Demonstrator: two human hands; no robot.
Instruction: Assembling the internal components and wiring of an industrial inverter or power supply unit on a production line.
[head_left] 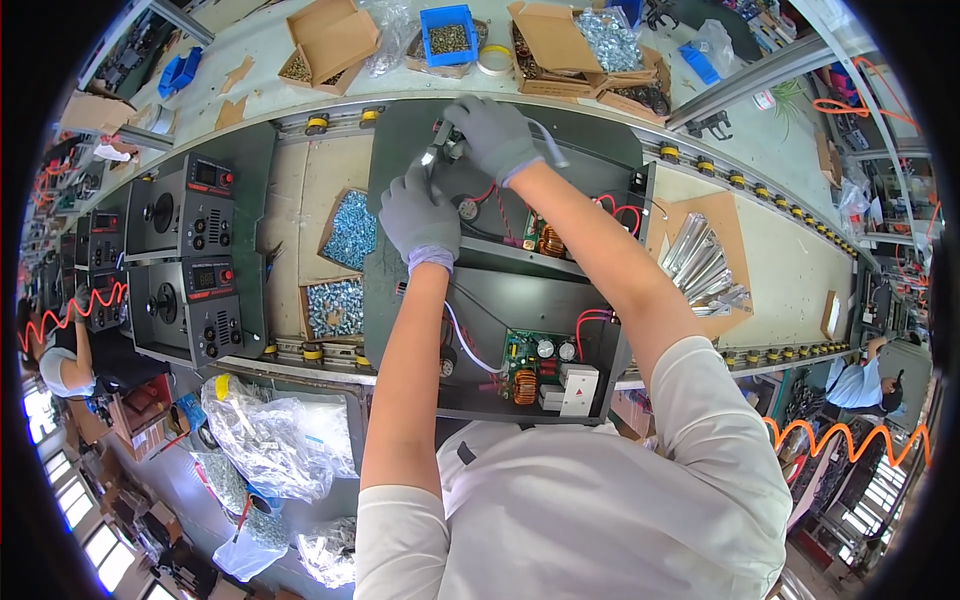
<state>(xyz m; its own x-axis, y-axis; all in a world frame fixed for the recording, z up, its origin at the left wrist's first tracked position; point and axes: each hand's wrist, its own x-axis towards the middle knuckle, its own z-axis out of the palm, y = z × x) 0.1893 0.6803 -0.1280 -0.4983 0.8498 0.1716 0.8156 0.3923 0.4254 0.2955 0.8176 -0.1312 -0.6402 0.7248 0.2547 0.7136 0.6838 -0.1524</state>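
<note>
Both my hands wear grey gloves and meet at the far left corner of the far one of two open black metal housings (590,175). My left hand (420,215) has its fingers curled toward a small dark part (448,145) with a bright glint beside it; what it grips is hidden. My right hand (495,135) reaches over from the right, fingers bent down round the same dark part. A pale cable (552,148) comes out from behind my right hand. In the near housing (480,300) sit a green circuit board (525,348) with a copper coil, red wires and a white box (578,390).
Cardboard trays of blue-silver screws (350,230) and a fan of metal strips (700,260) flank the housings. Finished-looking machines (195,205) stand at left. Roller rails (720,168) run along the bench. Boxes of fasteners (330,45) stand behind; bagged parts (280,435) lie nearer. Two people work at the sides.
</note>
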